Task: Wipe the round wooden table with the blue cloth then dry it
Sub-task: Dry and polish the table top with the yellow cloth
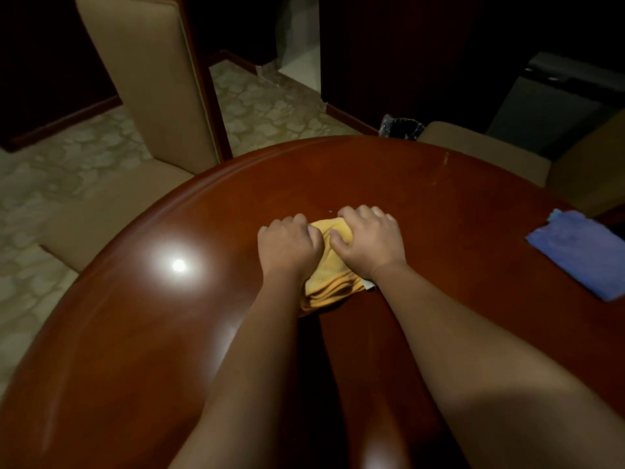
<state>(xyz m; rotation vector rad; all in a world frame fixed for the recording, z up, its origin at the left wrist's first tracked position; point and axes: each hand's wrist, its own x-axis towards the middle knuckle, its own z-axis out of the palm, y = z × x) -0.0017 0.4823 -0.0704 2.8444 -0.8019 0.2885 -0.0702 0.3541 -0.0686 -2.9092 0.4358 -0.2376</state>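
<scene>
Chair (145, 79): tan, upholstered, stood off the table's far left edge on patterned carpet (50, 170).

Table (135, 333): round, dark polished wood, with a lamp glare near its left edge.

Left hand (287, 247): near the table's middle, fingers curled down onto the left part of the yellow cloth, pressing and gripping it.

Yellow cloth (329, 282): bunched and folded, flat on the table under both hands, its near end trailing between the forearms.

Right hand (368, 238): just beside the left, fingers bent over the cloth's far right part, thumb tucked into the fabric, holding it down.

Blue cloth (578, 252): lay spread at the table's right edge, well apart from both hands, untouched; part of it appeared to reach the rim.

Second chair (490, 154): tan, at the far right edge.

Stage, as judged: blue cloth set aside, drying with the yellow cloth in hand.

Risks: a bunched cloth covers little surface, so damp streaks could remain near the edges. A wide sweep rightward could nudge the blue cloth off the rim.
</scene>
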